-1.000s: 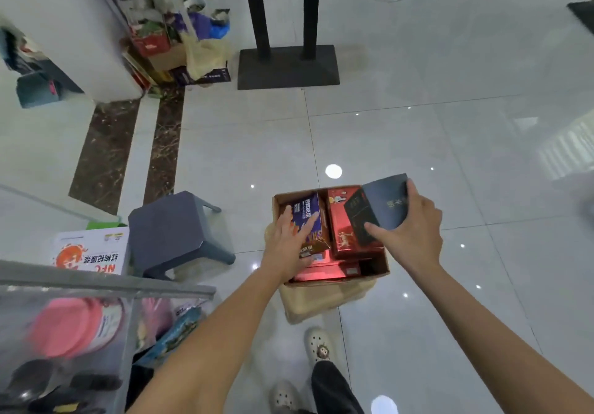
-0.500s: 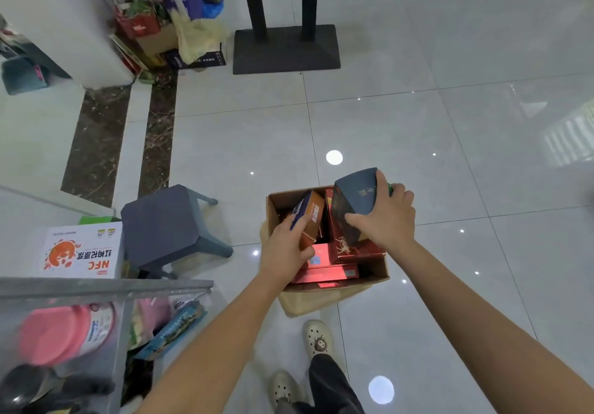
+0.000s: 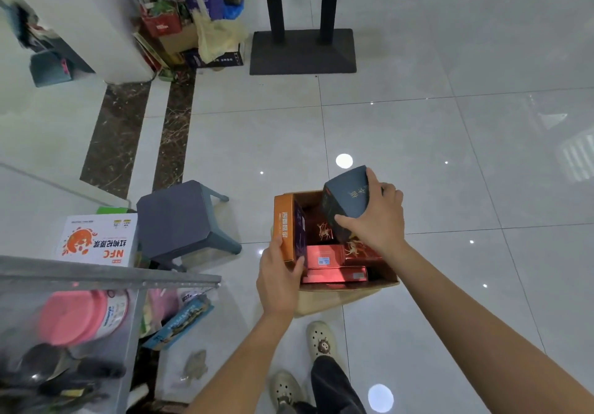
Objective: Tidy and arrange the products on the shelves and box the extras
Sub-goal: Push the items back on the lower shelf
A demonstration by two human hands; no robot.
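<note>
Where the orange carton [image 3: 284, 230] leaned a moment ago, it now stands on edge against the left wall of the cardboard box [image 3: 310, 197] on the floor, my left hand [image 3: 279, 275] gripping its near end. One dark blue carton [image 3: 348, 201], tilted over at least three red cartons [image 3: 323, 254], sits in my right hand's [image 3: 376, 220] closed grip.

Lower center: open cardboard box [image 3: 350, 288] on tiled floor [image 3: 418, 143]. Left hand [image 3: 278, 277] grips orange-purple box [image 3: 288, 230] upright at carton's left wall. Right hand [image 3: 377, 220] holds dark blue box [image 3: 348, 199] tilted over red boxes [image 3: 334, 264] inside. Gray stool [image 3: 181, 220] left of it, white NFC carton [image 3: 96, 241] beside stool. Black stand base [image 3: 302, 52] upper center.
</note>
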